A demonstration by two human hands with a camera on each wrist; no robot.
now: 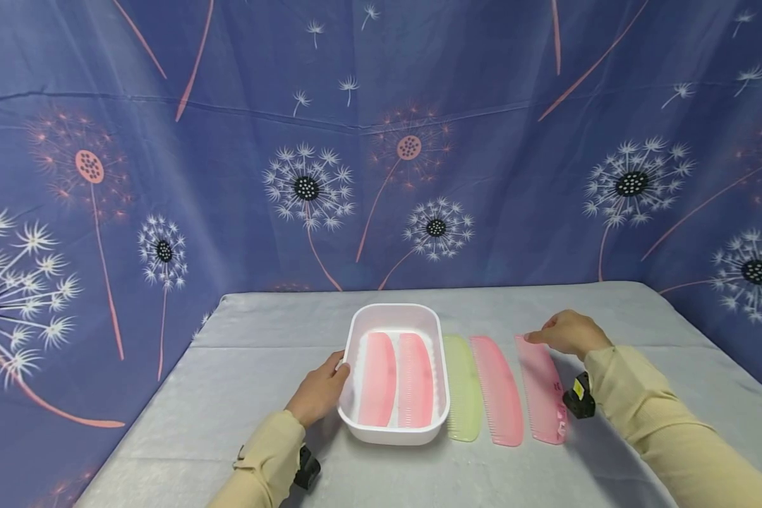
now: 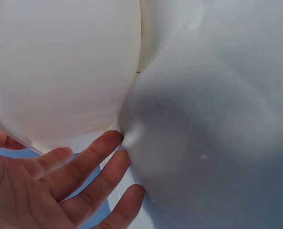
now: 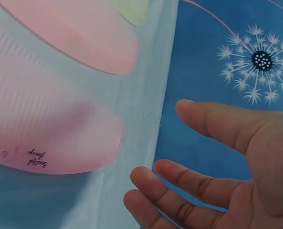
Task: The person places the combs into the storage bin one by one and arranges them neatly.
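Closest, a beige sleeve (image 1: 263,462) is seen; by the left hand (image 1: 317,390), a white tray (image 1: 395,436) seems pinched at its rim. Rightmost, a printed pink comb (image 1: 541,391) is laid flat on the bench (image 1: 673,353); its far end is overhung by the parted, empty grip of the right hand (image 1: 569,333). Likely light, stiff and slick, it is best taken by its spine.

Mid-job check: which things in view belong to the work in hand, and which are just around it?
Likely part of the job:
- white tub, left hand at its side
- two pink combs inside it
- green comb
- plain pink comb
- printed pink comb, nearest the right hand

Likely just around it:
- grey table cover
- blue dandelion curtain
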